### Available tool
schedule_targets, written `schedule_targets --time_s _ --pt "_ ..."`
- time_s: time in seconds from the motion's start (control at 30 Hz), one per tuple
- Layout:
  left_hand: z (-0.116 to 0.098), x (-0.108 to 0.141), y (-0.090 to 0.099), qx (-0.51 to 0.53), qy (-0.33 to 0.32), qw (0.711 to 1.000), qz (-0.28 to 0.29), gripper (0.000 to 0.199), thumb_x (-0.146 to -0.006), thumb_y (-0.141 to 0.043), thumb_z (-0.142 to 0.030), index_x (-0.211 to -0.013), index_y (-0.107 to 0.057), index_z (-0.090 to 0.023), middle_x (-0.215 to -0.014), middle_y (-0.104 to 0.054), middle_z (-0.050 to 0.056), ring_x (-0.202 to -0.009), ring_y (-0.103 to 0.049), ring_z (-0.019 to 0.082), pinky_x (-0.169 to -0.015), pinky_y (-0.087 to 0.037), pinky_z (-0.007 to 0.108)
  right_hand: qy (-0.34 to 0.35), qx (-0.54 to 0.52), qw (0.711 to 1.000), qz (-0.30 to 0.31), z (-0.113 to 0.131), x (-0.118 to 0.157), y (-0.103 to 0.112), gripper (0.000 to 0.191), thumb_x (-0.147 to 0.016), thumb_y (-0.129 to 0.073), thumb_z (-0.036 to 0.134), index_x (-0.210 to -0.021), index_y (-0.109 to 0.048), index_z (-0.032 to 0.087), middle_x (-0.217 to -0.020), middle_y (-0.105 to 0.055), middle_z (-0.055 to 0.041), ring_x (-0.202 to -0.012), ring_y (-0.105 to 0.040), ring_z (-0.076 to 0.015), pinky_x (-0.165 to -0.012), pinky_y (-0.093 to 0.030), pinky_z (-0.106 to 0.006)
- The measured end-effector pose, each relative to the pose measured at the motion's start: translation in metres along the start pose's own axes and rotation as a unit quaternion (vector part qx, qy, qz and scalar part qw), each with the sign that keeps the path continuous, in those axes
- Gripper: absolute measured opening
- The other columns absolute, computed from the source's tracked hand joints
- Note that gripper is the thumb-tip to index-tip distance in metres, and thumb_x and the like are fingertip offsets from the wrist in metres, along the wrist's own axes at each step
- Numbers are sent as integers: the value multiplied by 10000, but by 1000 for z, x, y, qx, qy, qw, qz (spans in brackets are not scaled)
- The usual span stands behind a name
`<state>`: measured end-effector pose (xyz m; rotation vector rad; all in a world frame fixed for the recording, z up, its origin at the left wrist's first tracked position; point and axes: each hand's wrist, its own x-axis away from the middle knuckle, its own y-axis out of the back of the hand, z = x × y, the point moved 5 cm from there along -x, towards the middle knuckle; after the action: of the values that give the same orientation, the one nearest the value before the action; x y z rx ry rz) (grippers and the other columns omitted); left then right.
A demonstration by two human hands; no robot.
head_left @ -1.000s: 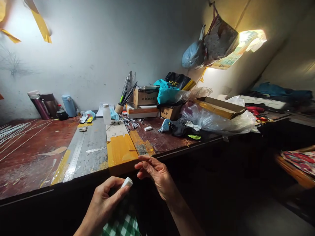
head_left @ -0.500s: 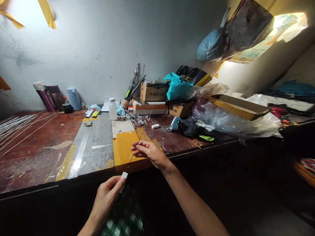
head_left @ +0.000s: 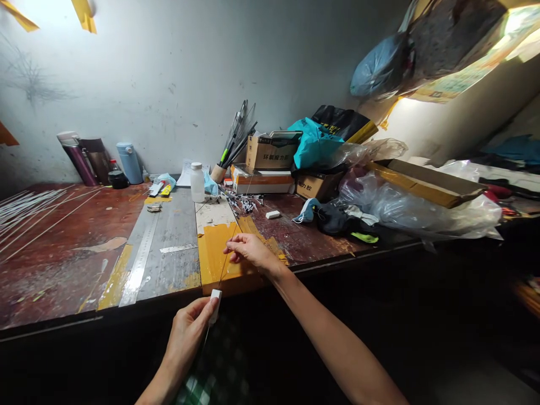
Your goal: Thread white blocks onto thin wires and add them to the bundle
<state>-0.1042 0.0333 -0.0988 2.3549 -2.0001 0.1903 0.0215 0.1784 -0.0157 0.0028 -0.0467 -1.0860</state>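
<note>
A small white block point(head_left: 216, 301) is pinched between the thumb and fingers of my left hand point(head_left: 190, 326), just off the table's front edge. A thin dark rod point(head_left: 224, 269) runs up from the block's top end, and a thin length also shows below it. My right hand point(head_left: 248, 251) is over the yellow-taped strip, its thumb and fingertips closed round the upper part of the rod. Another white block point(head_left: 273, 215) lies on the table beyond my right hand.
A clear bottle point(head_left: 197, 183), small black-and-white pieces point(head_left: 250, 203), and cardboard boxes point(head_left: 270, 152) stand or lie at the back. Metal rulers point(head_left: 141, 259) lie on the left; plastic bags point(head_left: 396, 205) and dark gloves point(head_left: 337, 220) are on the right.
The view has shifted slightly. My right fingers, looser before, have closed on the rod. My left hand still holds the white block, which now stands a little more upright.
</note>
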Motion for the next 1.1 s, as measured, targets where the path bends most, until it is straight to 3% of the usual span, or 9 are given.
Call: schedule_targets --time_s 0.27,0.47,0.67,0.93,1.1 --pt "4 -2 -3 -14 -12 1000 19 360 -776 -637 -503 -794 -720 -153 -633 -532 -6 -619 -425 137 -571 -314 225 -9 53 997 -47 -9 -5 3 196 -767 -670 168 -668 -502 165 -560 -629 33 -367 -488 -49 -347 -352 -131" --pt "5 -4 -1 -15 -1 999 41 373 -776 -636 -507 -787 -704 -141 -615 -524 -14 -608 -420 130 -571 -314 227 -33 23 999 13 1 -1 3 111 -887 -533 142 -778 -551 148 -683 -680 0 -477 -608 -68 -486 -500 -163" --pt "-6 -1 7 1 -13 1000 4 316 -728 -710 -458 -857 -723 -170 -712 -621 0 -677 -499 146 -613 -356 225 -24 14 1000 6 11 9 6 197 -891 -551 164 -695 -543 137 -629 -670 -12 -484 -632 -84 -470 -499 -157" --pt "-30 11 14 6 -43 999 -29 303 -717 -723 -451 -850 -720 -178 -746 -652 -2 -720 -524 153 -661 -371 227 7 13 1000 8 22 25 -23 240 -870 -609 294 -714 -489 157 -661 -678 -21 -514 -657 -106 -489 -516 -184" --pt "-45 21 45 -27 -56 997 -53 330 -713 -716 -472 -845 -711 -171 -723 -629 -6 -692 -506 147 -633 -365 226 62 53 997 -5 29 30 -43 309 -846 -613 454 -808 -495 171 -708 -671 -23 -502 -627 -113 -495 -502 -217"
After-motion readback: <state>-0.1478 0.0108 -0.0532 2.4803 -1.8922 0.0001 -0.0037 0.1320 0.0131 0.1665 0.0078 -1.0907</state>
